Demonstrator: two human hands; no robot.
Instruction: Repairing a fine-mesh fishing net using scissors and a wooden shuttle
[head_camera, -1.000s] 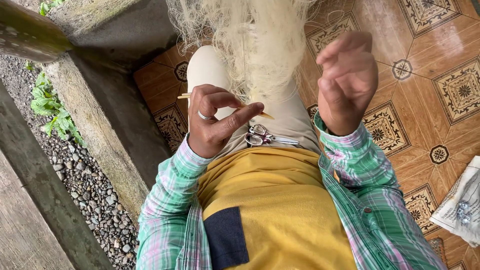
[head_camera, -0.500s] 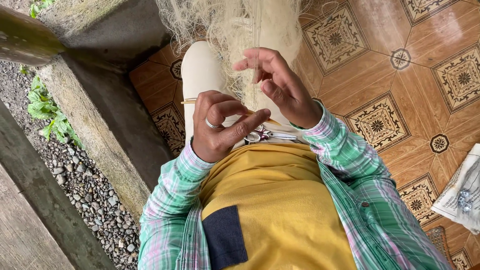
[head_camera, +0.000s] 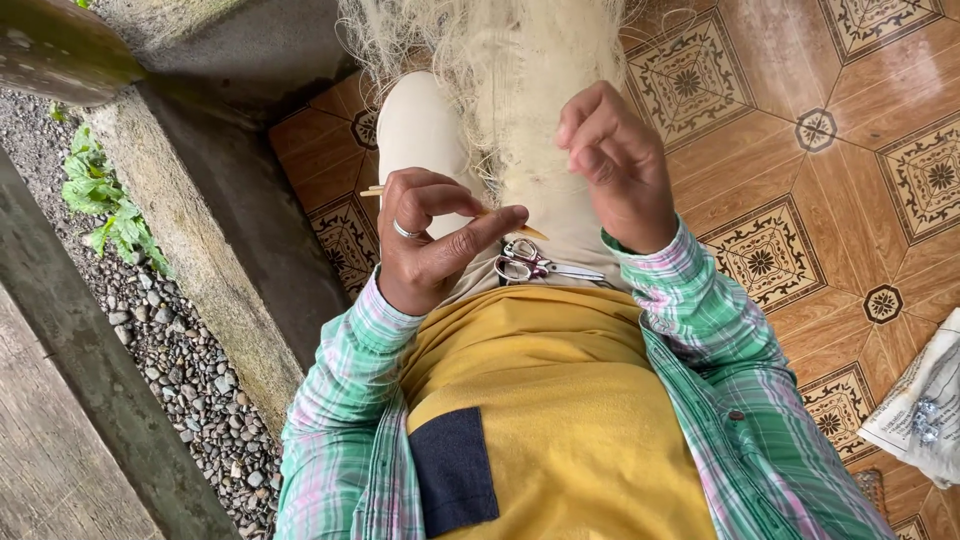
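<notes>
While left hand (head_camera: 425, 240) grip pinches wooden needle (head_camera: 520, 225), right hand (head_camera: 615, 165) grip pinches netting (head_camera: 500, 80); scissors (head_camera: 535, 265) on lap.

A floor of brown patterned tiles (head_camera: 800, 210) is spreading across the right side, its dark flower motifs showing in squares and octagons. A crumpled white bag (head_camera: 925, 405) is lying on the tiles at the right edge. Along the floor's left edge a rough concrete curb (head_camera: 200, 230) is running down, mossy on top. Beyond it, grey gravel (head_camera: 175, 370) is lying in a strip, with a small green weed (head_camera: 105, 205) growing beside the curb.
</notes>
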